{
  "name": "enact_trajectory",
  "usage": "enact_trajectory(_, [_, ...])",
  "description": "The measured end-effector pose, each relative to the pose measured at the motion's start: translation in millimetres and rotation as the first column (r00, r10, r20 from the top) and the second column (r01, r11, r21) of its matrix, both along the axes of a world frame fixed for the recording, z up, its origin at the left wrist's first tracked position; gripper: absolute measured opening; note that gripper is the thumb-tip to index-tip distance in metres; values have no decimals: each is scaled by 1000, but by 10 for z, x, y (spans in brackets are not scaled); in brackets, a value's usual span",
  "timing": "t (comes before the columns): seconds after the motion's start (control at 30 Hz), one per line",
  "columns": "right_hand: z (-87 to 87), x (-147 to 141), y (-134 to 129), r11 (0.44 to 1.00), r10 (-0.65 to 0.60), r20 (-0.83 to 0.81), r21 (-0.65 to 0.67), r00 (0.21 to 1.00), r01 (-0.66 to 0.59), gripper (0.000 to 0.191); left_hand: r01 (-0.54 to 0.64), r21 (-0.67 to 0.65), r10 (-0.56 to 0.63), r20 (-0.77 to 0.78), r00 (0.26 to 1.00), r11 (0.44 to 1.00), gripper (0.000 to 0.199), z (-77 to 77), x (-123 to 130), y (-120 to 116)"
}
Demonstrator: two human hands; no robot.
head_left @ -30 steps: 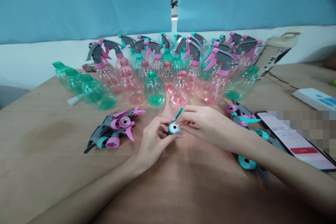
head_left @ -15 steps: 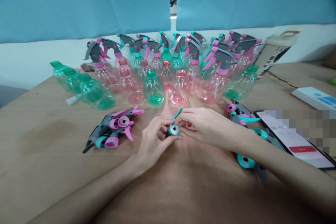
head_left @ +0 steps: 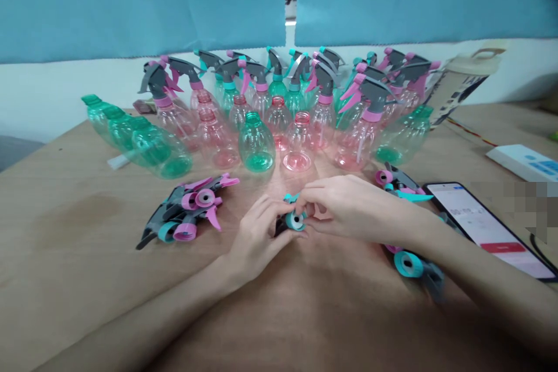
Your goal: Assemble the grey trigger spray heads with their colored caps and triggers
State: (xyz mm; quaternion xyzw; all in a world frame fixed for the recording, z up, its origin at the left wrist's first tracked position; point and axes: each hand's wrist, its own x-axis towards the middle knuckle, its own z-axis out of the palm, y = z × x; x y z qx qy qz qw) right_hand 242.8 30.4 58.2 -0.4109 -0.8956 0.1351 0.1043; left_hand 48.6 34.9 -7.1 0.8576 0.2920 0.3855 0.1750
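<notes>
Apparently fine handwork: spray head (head_left: 281,225) between hands, left hand (head_left: 257,237) gripping it, right hand (head_left: 337,206) bunched at its teal collar (head_left: 295,225), can't tell if pinching. Next move likely needs steady left hold. Bottles (head_left: 256,145) beyond hands.

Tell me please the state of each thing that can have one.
Held spray head: unattached, between hands
Left hand: gripping it
Right hand: bent at its collar
Left spray heads: heaped, unattached
Right spray heads: unattached
Front centre green bottle: upright, open
Front centre pink bottle: upright, open
Front-right pink bottle: upright, spray head fitted
Phone: face up, screen lit
Tumbler: lid on
</notes>
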Motion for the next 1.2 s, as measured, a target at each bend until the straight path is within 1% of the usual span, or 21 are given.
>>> enact_trajectory(0.1, [-49,-40,1,1000,6,-6,-1,1000,-6,4,-18,-31,19,9,1000,999,17,-8,-5,4])
enact_trajectory(0.2, [-120,-77,5,1000,8,-47,-21,999,-9,3,-40,-57,41,6,999,998,15,-21,-13,6])
enact_trajectory(0.3, [-155,-99,11,999,-36,-53,-8,998,36,5,-65,-67,65,-1,998,996,14,-34,-19,8])
enact_trajectory(0.4, [-128,-93,18,998,-55,-50,21,997,56,7,-72,-70,72,-2,997,995,18,-35,-21,9])
enact_trajectory(0.5, [-65,-59,13,999,-1,-37,35,999,2,8,-50,-63,50,2,999,997,20,-26,-16,8])
enact_trajectory(0.67, [13,-23,-15,999,23,50,30,998,-25,7,-9,-74,8,-4,1000,997,26,-18,-2,6])
enact_trajectory(0.77, [42,-39,-20,996,62,34,54,997,-64,9,22,-90,-24,-18,1000,996,22,-9,4,-2])
enact_trajectory(0.87, [48,-60,-16,993,102,5,56,995,-102,11,43,-114,-46,-20,999,993,12,1,7,-14])
enact_trajectory(0.93, [19,-69,-12,991,117,-25,60,993,-116,13,3,-143,-7,-27,1000,990,8,1,4,-20])
enact_trajectory(1.0, [-44,-78,-6,991,122,-80,62,989,-118,13,-44,-161,39,-36,999,986,9,-10,-3,-21])
enact_trajectory(1.07, [-130,-91,6,992,120,-187,54,975,-112,13,-71,-157,65,-40,997,985,10,-28,-12,-14])
enact_trajectory(1.13, [-215,-106,23,995,95,-322,32,942,-90,12,-87,-137,82,-35,996,987,11,-45,-19,-3])
enact_trajectory(1.2, [-273,-112,47,997,49,-424,-30,904,-69,10,-97,-110,94,-27,995,989,12,-53,-22,9])
